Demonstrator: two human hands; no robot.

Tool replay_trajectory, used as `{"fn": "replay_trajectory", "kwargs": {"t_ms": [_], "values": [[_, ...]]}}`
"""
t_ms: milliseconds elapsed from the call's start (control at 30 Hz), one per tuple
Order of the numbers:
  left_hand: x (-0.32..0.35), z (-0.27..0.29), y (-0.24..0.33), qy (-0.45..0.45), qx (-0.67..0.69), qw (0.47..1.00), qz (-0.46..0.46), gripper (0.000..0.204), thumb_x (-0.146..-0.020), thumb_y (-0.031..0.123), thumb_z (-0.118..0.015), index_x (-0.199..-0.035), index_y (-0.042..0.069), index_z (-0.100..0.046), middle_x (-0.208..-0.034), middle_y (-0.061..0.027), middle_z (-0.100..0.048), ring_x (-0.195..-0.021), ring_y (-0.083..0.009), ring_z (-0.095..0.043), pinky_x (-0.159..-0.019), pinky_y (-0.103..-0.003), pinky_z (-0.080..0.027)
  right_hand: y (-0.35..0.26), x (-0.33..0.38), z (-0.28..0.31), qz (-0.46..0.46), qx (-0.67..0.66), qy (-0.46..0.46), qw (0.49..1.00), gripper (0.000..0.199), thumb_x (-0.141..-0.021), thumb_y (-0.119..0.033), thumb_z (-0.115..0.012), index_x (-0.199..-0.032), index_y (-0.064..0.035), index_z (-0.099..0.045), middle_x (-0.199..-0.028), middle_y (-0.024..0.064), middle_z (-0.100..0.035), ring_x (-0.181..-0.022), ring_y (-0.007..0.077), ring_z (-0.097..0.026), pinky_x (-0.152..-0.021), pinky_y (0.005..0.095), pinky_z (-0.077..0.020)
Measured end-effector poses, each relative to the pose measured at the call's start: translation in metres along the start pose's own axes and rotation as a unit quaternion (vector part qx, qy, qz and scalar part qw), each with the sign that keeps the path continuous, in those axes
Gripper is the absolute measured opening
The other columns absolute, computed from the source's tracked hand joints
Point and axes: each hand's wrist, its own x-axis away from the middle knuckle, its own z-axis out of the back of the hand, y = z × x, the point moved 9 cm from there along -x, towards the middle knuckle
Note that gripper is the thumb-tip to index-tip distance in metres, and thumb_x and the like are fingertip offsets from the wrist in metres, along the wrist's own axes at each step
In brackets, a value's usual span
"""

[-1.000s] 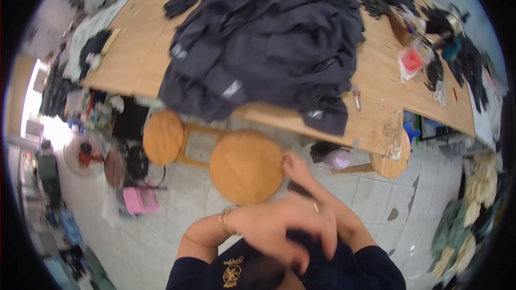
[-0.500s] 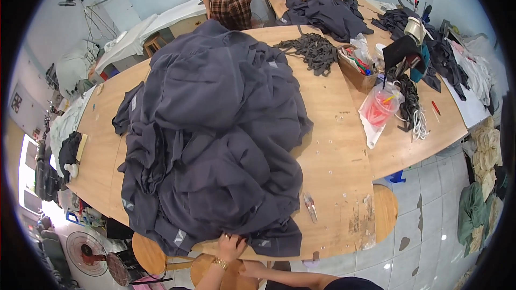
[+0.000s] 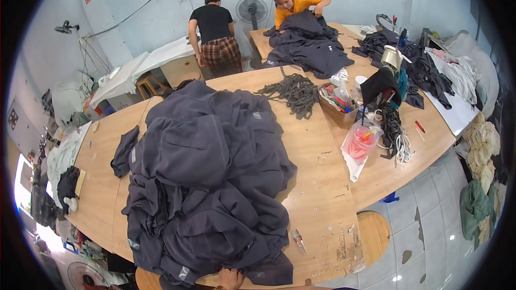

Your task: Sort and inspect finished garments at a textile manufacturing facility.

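Hand [image 3: 231, 278] at the table's [image 3: 322, 193] near edge, only knuckles showing at the bottom rim of view, fingers tucked into the hem of the dark grey garment pile [image 3: 207, 182]; left or right, and how tightly closed, impossible to tell. Pile directly ahead of that hand, heaped from the near edge toward the far-left corner, long axis running away from the body. Small snips [image 3: 299, 240] just right of the pile near the same edge. Farther off, tangled dark cords [image 3: 293, 92], then a pink plastic bag [image 3: 359, 145] by the right edge.
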Motion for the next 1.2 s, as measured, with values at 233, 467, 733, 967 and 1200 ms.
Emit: {"fn": "replay_trajectory", "kwargs": {"t_ms": [233, 467, 733, 967, 1200], "values": [[-0.014, 0.035, 0.026, 0.058, 0.02, 0.997, -0.046, 0.02, -0.076, 0.025, -0.062, -0.077, 0.005, -0.059, -0.07, -0.0191, -0.058, -0.068, -0.0394, -0.058, -0.058, -0.05, -0.048, -0.021, 0.003, -0.023, 0.02, -0.059, -0.025, 0.998, 0.053, -0.084, -0.03, -0.057, -0.125, 0.0023, -0.045, -0.121, 0.0219, -0.054, -0.111, 0.0309, -0.054, -0.094, 0.0369, -0.0436], [-0.009, 0.06, 0.033, 0.127, 0.183, 0.97, -0.1, 0.014, -0.08, 0.019, -0.062, -0.079, 0.005, -0.059, -0.082, -0.0132, -0.059, -0.076, -0.0326, -0.059, -0.066, -0.043, -0.05, -0.121, -0.005, -0.049, 0.0, -0.062, -0.077, 0.995, 0.047, -0.086, -0.028, -0.056, -0.121, 0.0022, -0.05, -0.118, 0.0212, -0.056, -0.109, 0.0296, -0.056, -0.092, 0.0363, -0.0446], [0.075, 0.144, -0.012, 0.181, 0.47, 0.851, -0.146, 0.01, -0.076, 0.01, -0.069, -0.084, 0.005, -0.065, -0.083, -0.0101, -0.063, -0.081, -0.0267, -0.061, -0.071, -0.034, -0.049, -0.111, 0.081, -0.021, -0.193, 0.068, -0.006, 0.979, 0.026, -0.089, -0.019, -0.053, -0.105, -0.0006, -0.062, -0.098, 0.0158, -0.064, -0.089, 0.0231, -0.062, -0.081, 0.033, -0.0475], [0.115, 0.192, -0.097, 0.356, 0.459, 0.811, -0.068, 0.006, -0.073, 0.002, -0.067, -0.077, 0.003, -0.062, -0.075, -0.0098, -0.061, -0.07, -0.0253, -0.06, -0.064, -0.031, -0.046, -0.09, 0.177, 0.098, -0.381, 0.341, 0.461, 0.726, 0.037, -0.086, -0.03, -0.052, -0.116, -0.0078, -0.054, -0.123, 0.0179, -0.053, -0.115, 0.0401, -0.049, -0.093, 0.0487, -0.0412], [0.114, 0.198, -0.128, 0.362, 0.402, 0.839, -0.061, 0.011, -0.072, 0.002, -0.067, -0.079, 0.003, -0.06, -0.082, -0.0108, -0.06, -0.08, -0.0286, -0.057, -0.073, -0.036, -0.046, -0.047, 0.147, 0.107, -0.346, 0.332, 0.449, 0.754, 0.064, -0.092, -0.039, -0.042, -0.143, -0.0065, -0.021, -0.152, 0.0195, -0.014, -0.14, 0.0404, -0.013, -0.106, 0.0656, -0.014]]}}
